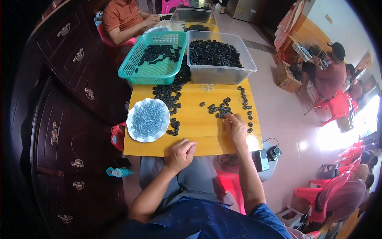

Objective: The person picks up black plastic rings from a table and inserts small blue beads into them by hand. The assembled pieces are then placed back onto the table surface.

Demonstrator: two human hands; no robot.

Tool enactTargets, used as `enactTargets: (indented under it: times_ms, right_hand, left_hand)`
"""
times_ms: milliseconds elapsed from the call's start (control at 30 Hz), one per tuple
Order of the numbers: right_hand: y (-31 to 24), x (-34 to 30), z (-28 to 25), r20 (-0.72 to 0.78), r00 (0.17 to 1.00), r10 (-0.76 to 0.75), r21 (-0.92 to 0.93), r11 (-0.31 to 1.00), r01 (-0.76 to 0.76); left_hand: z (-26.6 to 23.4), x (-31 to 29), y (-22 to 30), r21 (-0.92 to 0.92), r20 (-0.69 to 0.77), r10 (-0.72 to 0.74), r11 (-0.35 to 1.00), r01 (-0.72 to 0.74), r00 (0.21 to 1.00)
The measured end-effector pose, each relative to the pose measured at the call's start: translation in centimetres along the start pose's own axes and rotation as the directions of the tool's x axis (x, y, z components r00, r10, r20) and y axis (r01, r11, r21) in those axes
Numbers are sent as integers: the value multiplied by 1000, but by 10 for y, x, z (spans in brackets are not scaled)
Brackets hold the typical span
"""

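My right hand (237, 128) reaches over the yellow table to a small cluster of black oval pieces (219, 108). Its thumb and forefinger come together on one piece at the cluster's near edge. At the table's front edge rests my left hand (182, 154), its fingers curled in; whatever they hold, if anything, is hidden. Left of it stands a white scalloped plate (129, 126) heaped with small clear-blue bits (149, 119). More black pieces (169, 95) spread beside the plate, and a column of them (244, 97) runs along the table's right side.
A green basket (131, 73) and a clear plastic tub (223, 75), both with black pieces inside, stand at the table's far part. Tiny clear bits (207, 87) lie before the tub. Someone in an orange shirt (123, 18) sits beyond. Dark drawers (65, 99) line the left.
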State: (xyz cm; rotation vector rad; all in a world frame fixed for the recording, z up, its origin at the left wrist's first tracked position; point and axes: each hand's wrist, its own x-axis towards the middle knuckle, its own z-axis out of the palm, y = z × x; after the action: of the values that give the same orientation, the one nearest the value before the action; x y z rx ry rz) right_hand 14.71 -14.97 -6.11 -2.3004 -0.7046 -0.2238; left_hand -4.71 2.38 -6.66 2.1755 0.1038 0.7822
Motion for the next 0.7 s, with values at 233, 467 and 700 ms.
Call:
enactTargets:
  times_ms: [233,467,700]
  right_hand:
    - [-6,-3,2,-59,997,-58,-96,994,52]
    - [-12,-7,0,-43,997,-68,-162,985,60]
    - [-7,-10,2,-49,998,-39,-195,980,29]
  left_hand:
    - [-1,2,1,-3,-9,30,1000,-30,1000]
    - [-4,1,2,-2,-10,18,1000,-19,1000]
    - [-4,1,3,-12,14,11,1000,-11,1000]
